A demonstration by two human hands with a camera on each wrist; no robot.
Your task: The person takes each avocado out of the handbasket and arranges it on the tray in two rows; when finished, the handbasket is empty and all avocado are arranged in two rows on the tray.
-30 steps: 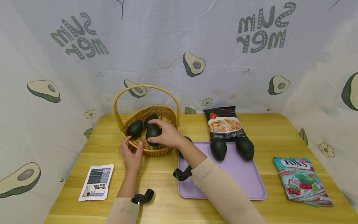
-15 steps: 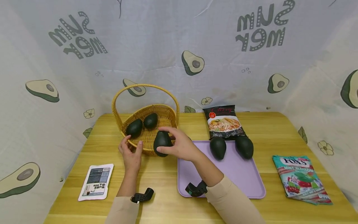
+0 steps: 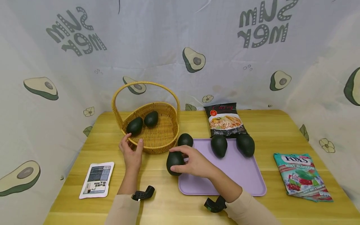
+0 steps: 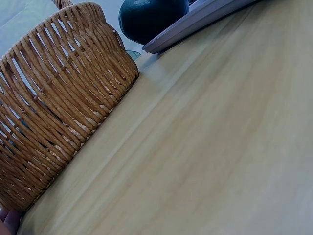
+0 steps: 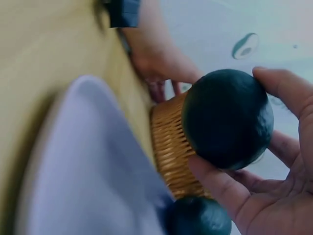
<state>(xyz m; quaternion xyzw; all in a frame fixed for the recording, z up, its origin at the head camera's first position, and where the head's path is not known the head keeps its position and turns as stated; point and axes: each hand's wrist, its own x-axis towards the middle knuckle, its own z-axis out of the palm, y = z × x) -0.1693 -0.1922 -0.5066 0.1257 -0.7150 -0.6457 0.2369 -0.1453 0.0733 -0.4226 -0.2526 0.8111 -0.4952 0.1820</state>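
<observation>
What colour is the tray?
Pale purple, plain; the tray shows best in the head view.

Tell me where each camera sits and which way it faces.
Head: on the head, facing forward and down at basket, tray, left hand and right hand; sleeves show.
Left wrist: on that wrist, facing along the table to the basket, tray edge and one avocado; a sliver of left hand shows, lower left.
Right wrist: on that wrist, facing the held avocado, tray and basket; right hand shows close, left hand farther off.
Shared: head and right wrist both show the held avocado.
</observation>
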